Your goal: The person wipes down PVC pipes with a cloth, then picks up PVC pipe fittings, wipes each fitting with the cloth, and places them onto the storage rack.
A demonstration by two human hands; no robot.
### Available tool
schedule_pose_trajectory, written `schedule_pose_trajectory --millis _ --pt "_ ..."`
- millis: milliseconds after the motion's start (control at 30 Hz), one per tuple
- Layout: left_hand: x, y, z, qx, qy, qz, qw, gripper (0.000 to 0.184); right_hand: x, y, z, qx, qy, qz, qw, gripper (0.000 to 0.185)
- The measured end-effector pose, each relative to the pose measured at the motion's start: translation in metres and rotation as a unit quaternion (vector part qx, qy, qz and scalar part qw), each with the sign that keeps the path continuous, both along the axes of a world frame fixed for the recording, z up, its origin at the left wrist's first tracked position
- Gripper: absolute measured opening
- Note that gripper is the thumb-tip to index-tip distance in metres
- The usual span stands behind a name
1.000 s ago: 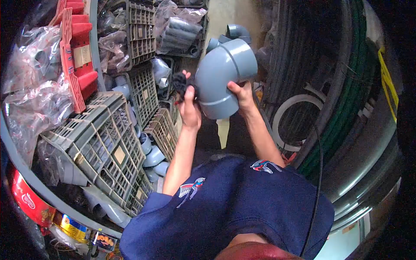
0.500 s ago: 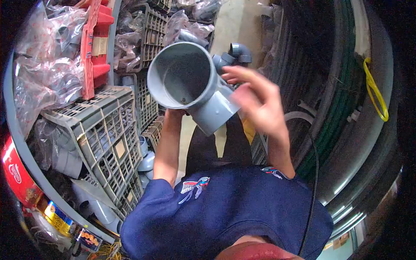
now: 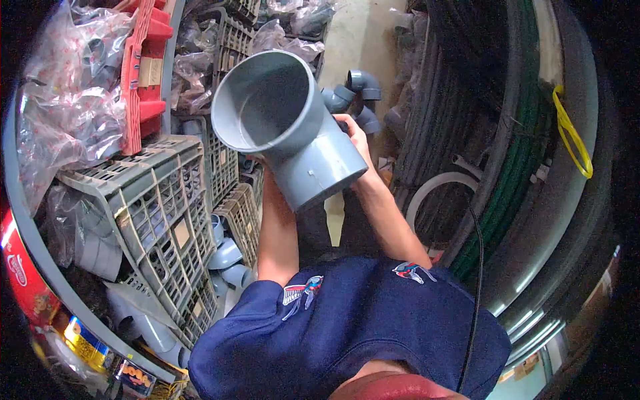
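Note:
A large grey plastic pipe tee [image 3: 303,150] is held up in front of me, its wide round mouth facing up and left and its side branch pointing down and right. My left hand [image 3: 261,161] supports it from below the wide mouth; most of that hand is hidden behind the fitting. Along the right side of the tee, my right hand [image 3: 355,137] is closed against it, with some fingers out of sight behind the wall. Beyond the tee, several grey pipe elbows [image 3: 364,83] lie on the floor.
Grey plastic crates [image 3: 170,223] are stacked at the left, with grey fittings [image 3: 228,255] beside them. A red bin [image 3: 142,80] and plastic-bagged fittings [image 3: 73,100] fill the shelf. Dark coiled pipes [image 3: 453,100] line the right side, with a yellow strap [image 3: 572,133] hanging there.
My right hand, blurred and open beside the tee before, now grips its right side. The tee has shifted slightly left, and the branch has turned a little toward me.

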State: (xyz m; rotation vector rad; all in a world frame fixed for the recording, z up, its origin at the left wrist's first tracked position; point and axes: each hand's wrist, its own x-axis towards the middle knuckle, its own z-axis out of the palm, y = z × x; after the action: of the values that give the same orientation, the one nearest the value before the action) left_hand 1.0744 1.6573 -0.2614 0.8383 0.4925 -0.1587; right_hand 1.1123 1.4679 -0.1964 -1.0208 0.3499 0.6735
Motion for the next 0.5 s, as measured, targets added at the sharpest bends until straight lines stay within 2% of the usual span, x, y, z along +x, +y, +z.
schedule_pose_trajectory --millis 67,100,200,267,333,367,400,500 --pt "-0.021 -0.004 0.004 -0.011 -0.014 0.008 1.000 0.110 -0.002 0.007 0.011 -0.002 -0.035 -0.040 0.999 0.031" --pt "-0.116 -0.042 0.058 -0.017 -0.022 0.011 1.000 0.110 -0.003 0.010 0.015 0.003 -0.043 -0.055 0.998 0.030" --pt "-0.048 0.014 0.003 -0.035 -0.044 0.024 0.998 0.109 0.003 0.012 0.030 -0.018 -0.050 -0.067 0.996 0.027" --pt "-0.064 0.030 0.000 -0.047 -0.054 0.036 0.997 0.109 0.004 0.009 0.030 -0.044 -0.045 -0.063 0.996 0.027" --pt "-0.065 0.045 -0.009 -0.058 -0.066 0.047 0.995 0.109 0.008 0.004 0.024 -0.061 0.013 -0.027 0.998 0.025" --pt "-0.075 0.049 -0.009 -0.063 -0.072 0.052 0.994 0.109 0.008 0.008 0.037 -0.067 -0.014 -0.093 0.993 0.025" --pt "-0.077 0.061 -0.012 -0.068 -0.079 0.058 0.993 0.108 0.016 0.003 0.044 -0.100 -0.062 -0.111 0.987 0.024" --pt "-0.084 0.062 -0.023 -0.082 -0.096 0.079 0.989 0.108 0.030 -0.012 0.057 -0.053 -0.062 -0.050 0.995 0.028"
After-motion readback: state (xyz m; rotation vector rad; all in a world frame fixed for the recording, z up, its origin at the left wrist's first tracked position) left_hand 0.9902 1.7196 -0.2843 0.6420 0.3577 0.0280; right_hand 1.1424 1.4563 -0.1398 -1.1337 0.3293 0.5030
